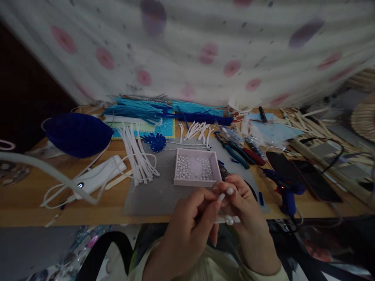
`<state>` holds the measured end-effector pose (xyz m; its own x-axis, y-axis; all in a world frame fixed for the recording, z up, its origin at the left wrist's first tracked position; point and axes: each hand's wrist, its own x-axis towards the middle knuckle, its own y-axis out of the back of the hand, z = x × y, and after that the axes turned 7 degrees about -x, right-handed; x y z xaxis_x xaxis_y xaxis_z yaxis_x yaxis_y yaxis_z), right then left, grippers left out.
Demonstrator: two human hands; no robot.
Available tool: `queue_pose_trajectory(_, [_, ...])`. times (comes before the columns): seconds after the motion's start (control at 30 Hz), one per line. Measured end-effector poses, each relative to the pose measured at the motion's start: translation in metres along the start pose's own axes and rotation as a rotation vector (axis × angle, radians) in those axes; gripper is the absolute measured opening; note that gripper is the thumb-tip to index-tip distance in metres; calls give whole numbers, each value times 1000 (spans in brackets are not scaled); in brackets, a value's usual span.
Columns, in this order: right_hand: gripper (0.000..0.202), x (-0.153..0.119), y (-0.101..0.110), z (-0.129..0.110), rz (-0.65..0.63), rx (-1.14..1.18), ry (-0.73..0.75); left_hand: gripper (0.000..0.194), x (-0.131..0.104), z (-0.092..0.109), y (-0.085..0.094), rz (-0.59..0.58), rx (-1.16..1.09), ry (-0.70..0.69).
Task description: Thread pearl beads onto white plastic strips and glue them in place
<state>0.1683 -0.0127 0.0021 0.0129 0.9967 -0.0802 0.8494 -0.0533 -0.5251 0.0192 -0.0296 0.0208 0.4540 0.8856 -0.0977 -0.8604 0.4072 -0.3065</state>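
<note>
In front of the table's edge, my left hand (195, 222) and my right hand (249, 214) meet with bent fingers. Both pinch a short white pipe cleaner (236, 219) that carries a pearl bead (229, 219). A second pearl bead (230, 191) shows at my right thumb and fingers. Part of the pipe cleaner is hidden by my fingers. Just beyond my hands stands a pale pink box (197, 182) of loose pearl beads. Farther back lie several bent white pipe cleaner pieces (197, 130), and a bundle of long white pipe cleaners (136, 152) rests to the left.
Blue pipe cleaner bundles (137, 109) line the back. Pliers (234, 150) lie right of the box, near a blue glue gun (283, 187) and dark phones (316, 179). A white power bank (101, 177) with cables and a dark blue oval object (79, 134) occupy the left.
</note>
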Motion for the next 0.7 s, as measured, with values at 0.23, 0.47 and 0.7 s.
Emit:
queue_pose_trajectory(0.23, [27,-3,-5,0,15,-1,-38,25,0,-2,0,9,32,-13])
queue_pose_trajectory(0.47, [24,-3,-7,2,10,-11,-28,25,0,-3,1,26,-25,-6])
queue_pose_trajectory(0.7, [26,-4,-9,7,34,-41,-94,21,1,2,4,33,-44,-24])
